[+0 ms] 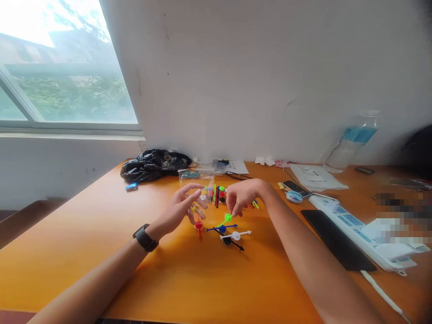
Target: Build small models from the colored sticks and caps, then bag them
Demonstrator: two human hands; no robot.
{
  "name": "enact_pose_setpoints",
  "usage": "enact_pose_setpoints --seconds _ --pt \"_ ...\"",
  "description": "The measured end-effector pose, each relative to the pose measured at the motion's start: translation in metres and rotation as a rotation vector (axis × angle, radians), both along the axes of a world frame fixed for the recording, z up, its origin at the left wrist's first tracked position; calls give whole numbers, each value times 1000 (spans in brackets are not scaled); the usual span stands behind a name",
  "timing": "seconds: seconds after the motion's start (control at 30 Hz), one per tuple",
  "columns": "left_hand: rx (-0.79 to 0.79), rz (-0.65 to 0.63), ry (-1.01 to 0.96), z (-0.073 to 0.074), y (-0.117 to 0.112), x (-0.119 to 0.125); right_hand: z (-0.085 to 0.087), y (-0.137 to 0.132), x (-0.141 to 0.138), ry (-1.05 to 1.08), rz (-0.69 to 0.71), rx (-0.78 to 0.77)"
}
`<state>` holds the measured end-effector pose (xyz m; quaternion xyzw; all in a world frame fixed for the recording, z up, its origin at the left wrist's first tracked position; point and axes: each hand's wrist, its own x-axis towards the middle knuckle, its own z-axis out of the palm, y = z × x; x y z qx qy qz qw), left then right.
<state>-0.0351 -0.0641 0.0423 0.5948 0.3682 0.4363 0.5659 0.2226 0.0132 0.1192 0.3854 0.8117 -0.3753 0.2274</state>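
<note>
My right hand [243, 196] is closed in a pinch on a green arrow spinner [228, 218], low over the table. Just nearer to me lie a blue arrow spinner [222, 229], a white arrow spinner [236, 236] and a black arrow spinner [227, 240], close together and partly overlapping. My left hand [184, 203], with a black watch on its wrist, has its fingers apart and curved beside a clear plastic bag [196, 176]. Under its fingertips is a red arrow spinner [199, 226]. More colourful spinners [222, 194] sit behind, partly hidden by my hands.
A black plastic bag [153, 164] and a small blue packet [131, 186] lie at the back left. To the right are a dark tablet-like slab [337, 239], a white power strip [351, 225], a phone [295, 188] and a clear bottle [351, 146]. A wall [253, 90] bounds the table behind.
</note>
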Motion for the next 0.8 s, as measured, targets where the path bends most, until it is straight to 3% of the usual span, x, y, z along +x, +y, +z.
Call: enact_pose_setpoints --seconds 0.13,0.27,0.37,0.57,0.7,0.8 --pt "-39 -46 -15 0 -3 3 30 -13 24 238 -59 182" --pt "-39 -99 -11 2 -9 5 62 -33 45 555 -255 602" --pt "-42 -133 -26 4 -13 9 74 -49 39 703 -375 823" --pt "-35 -131 -41 5 -17 13 72 -65 5 646 -229 806" --pt "-17 -159 -27 3 -16 12 67 -62 -1 598 -262 946" --pt "-1 -174 -11 1 -16 12 67 -62 1 603 -258 943"
